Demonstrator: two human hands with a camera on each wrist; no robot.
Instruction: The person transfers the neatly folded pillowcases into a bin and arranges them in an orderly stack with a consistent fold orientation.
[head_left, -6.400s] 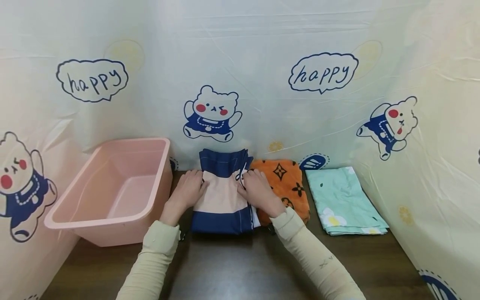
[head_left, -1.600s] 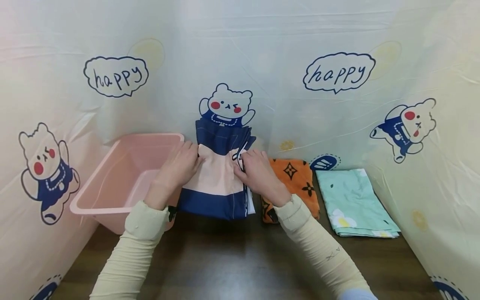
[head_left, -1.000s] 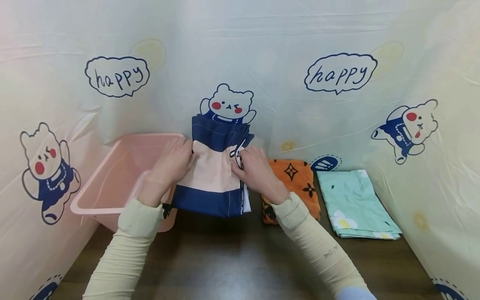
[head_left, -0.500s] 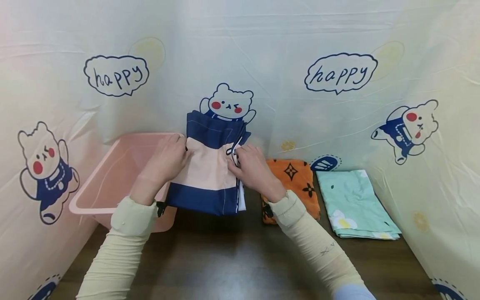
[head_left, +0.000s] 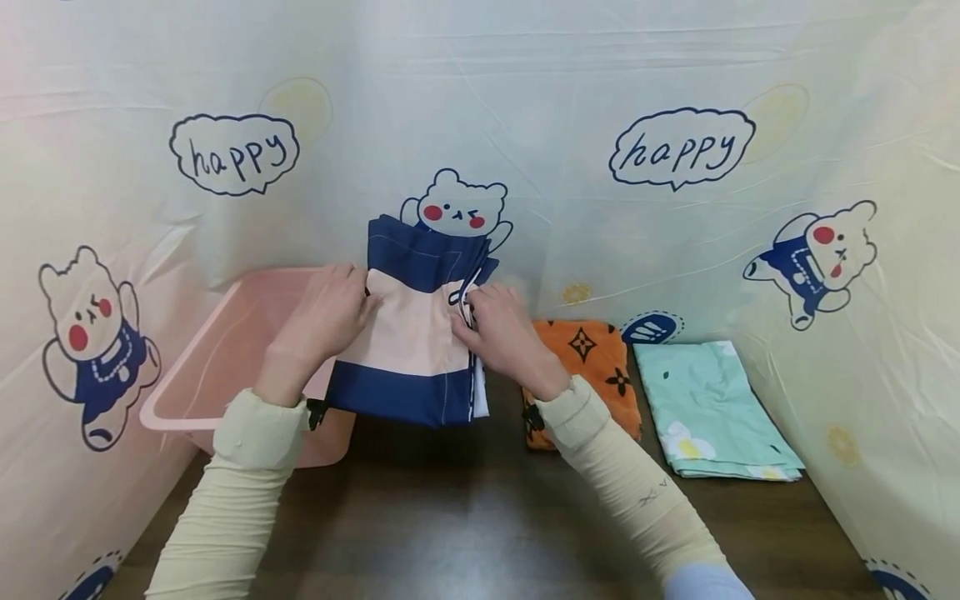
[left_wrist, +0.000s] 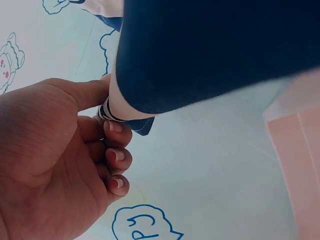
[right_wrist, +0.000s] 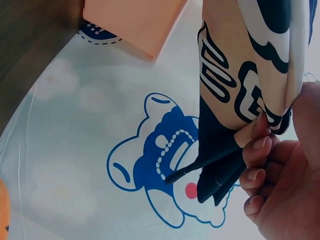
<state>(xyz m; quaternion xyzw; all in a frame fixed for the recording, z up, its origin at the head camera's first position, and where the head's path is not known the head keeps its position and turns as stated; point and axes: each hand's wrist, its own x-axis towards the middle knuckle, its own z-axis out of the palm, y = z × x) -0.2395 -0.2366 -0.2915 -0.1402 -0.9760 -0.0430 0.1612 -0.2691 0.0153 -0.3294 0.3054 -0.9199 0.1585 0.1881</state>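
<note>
A folded cloth (head_left: pixel 408 325), navy at both ends with a pale pink band across the middle, hangs in the air between both hands. My left hand (head_left: pixel 330 308) pinches its left edge; in the left wrist view, thumb and fingers close on that edge. With thumb and fingers my right hand (head_left: pixel 506 329) grips the right edge, where white and black trim shows. The right wrist view shows bold lettering on the cloth's underside (right_wrist: pixel 220 75). Behind the left hand stands a pink plastic basin (head_left: pixel 240 342); the cloth's lower left corner overlaps its right side in the head view.
An orange folded cloth (head_left: pixel 592 367) with black motifs lies on the dark wooden table (head_left: pixel 465 533), right of the right hand. Farther right lies a mint-green folded cloth (head_left: pixel 712 408) with white flowers. A printed curtain (head_left: pixel 555 100) encloses the back and sides.
Both hands have lifted the navy and pink cloth off the table and carried it left, towards the basin. The orange and mint cloths have stayed put; the head view has shifted slightly.
</note>
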